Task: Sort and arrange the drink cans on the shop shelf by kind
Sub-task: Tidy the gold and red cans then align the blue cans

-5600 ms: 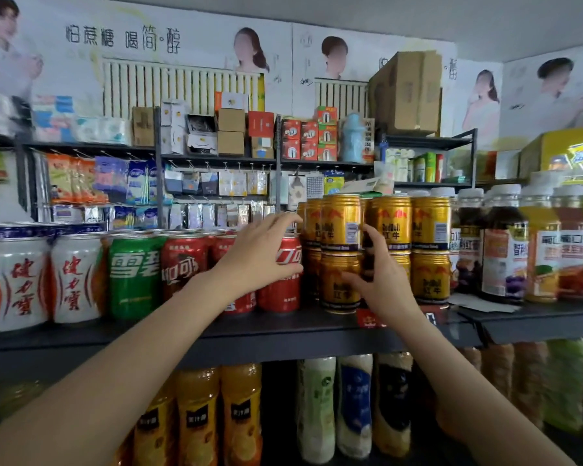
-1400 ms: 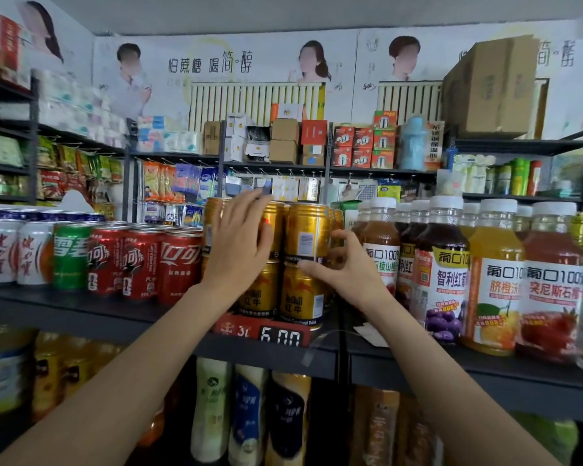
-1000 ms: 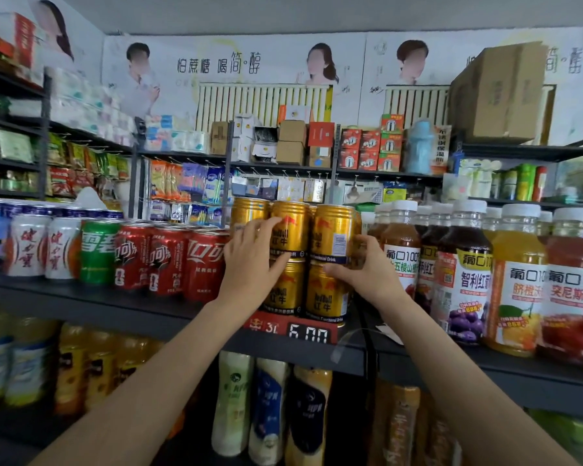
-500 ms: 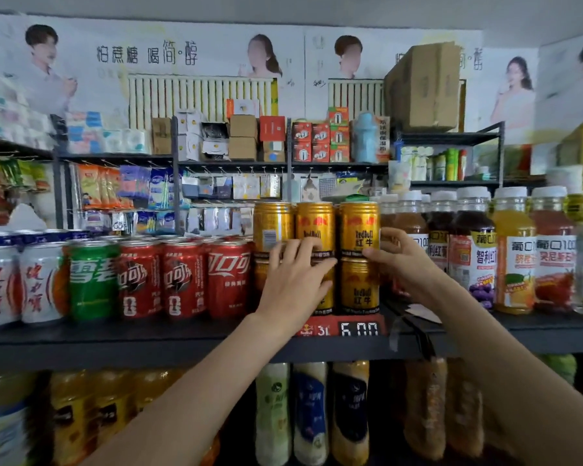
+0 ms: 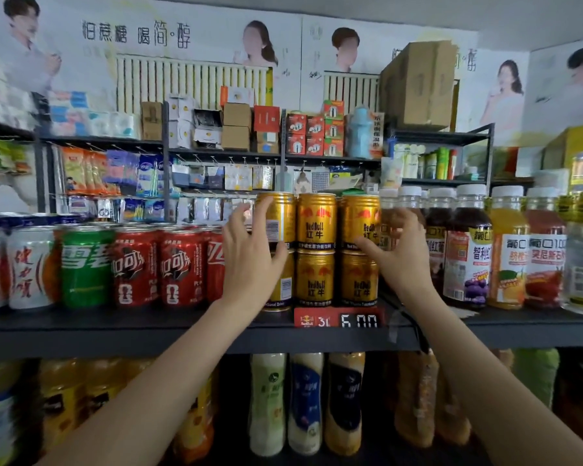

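Both hands have eased back since half a second ago, the left hand (image 5: 249, 260) and right hand (image 5: 396, 253) now spread open, gripping nothing, flanking the stacked gold cans (image 5: 315, 250) mid-shelf, which look squared; red cans (image 5: 159, 267) left and bottles (image 5: 468, 250) right leave little room near the shelf (image 5: 148, 327) lip.

Gold cans (image 5: 315, 250) stacked two high, three across, on dark shelf (image 5: 115, 326). Left hand (image 5: 249, 253) spread against leftmost stack, fingers loose. Right hand (image 5: 396, 250) open at right stack, thumb touching upper can. Red cans (image 5: 159, 267) just left, green can (image 5: 85, 267) beyond. Juice bottles (image 5: 468, 250) right. Price tag (image 5: 339, 318) below gold cans.
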### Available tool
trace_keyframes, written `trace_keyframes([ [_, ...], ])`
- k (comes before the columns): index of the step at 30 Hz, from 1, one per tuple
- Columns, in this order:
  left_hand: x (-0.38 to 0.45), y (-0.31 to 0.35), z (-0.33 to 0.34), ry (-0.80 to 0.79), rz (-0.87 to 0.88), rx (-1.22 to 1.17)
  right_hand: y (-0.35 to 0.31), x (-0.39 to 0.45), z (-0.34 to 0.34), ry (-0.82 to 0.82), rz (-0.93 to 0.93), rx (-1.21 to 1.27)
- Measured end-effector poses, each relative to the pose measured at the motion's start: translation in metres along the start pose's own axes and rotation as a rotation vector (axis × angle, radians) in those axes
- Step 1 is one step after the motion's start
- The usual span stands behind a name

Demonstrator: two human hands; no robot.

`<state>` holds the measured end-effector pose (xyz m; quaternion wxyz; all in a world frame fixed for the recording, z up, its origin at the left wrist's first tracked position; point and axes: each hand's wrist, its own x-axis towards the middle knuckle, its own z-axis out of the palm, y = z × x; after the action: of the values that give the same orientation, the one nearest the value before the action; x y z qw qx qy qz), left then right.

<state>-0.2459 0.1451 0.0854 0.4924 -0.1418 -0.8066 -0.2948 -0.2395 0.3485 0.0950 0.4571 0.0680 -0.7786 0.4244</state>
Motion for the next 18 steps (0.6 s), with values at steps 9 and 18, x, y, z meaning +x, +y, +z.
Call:
trace_keyframes([
  [9,0.034,-0.009,-0.008,-0.240,-0.104,0.190,-0.043,0.000,0.044,-0.075,-0.366,-0.613],
  [18,0.035,0.005,0.002,-0.091,-0.098,0.308,-0.042,0.003,0.041,-0.106,-0.351,-0.603],
])
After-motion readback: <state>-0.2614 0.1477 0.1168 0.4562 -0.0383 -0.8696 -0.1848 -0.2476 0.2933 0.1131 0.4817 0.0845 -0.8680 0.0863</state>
